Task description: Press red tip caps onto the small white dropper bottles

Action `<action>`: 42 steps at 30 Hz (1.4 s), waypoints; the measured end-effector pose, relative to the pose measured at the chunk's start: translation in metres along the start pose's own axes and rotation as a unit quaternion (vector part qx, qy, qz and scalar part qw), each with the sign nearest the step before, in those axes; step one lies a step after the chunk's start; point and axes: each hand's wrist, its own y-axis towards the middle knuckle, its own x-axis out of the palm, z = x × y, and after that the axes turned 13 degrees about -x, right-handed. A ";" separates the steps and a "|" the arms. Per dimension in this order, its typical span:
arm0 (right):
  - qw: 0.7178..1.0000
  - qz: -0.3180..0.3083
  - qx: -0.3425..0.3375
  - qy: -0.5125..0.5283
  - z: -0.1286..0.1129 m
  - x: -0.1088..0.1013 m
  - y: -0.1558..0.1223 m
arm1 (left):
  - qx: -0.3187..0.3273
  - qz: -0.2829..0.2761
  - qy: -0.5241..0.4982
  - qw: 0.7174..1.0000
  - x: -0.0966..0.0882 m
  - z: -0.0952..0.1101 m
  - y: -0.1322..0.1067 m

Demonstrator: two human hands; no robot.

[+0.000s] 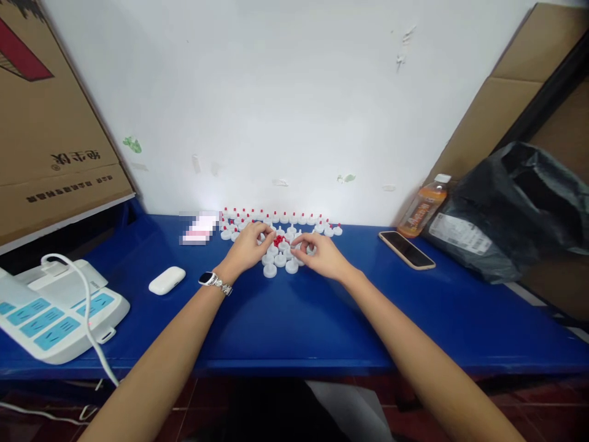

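Note:
A group of white spouted bottle caps [269, 270] stands on the blue table in front of me. Between my hands lies a small pile of red tip covers [278, 240] among those caps. My left hand [251, 247] is curled at the left side of the pile, thumb and fingers drawn together; what they hold, if anything, is too small to make out. Across from it, my right hand [322, 255] pinches thumb and forefinger beside the white caps, its hold also unclear. Behind, white caps with red tips [293, 218] stand in rows near the wall.
A white earbud case [167, 280] and a power strip [59, 325] with a white cable lie to the left. On the right are a phone [407, 250], an orange drink bottle [422, 205] and a black plastic bag [501, 209]. Cardboard [59, 123] stands at the left.

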 end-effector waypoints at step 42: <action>0.996 -0.003 -0.045 0.074 -0.031 0.009 0.002 | 0.072 -0.063 -0.027 0.995 0.005 0.041 -0.020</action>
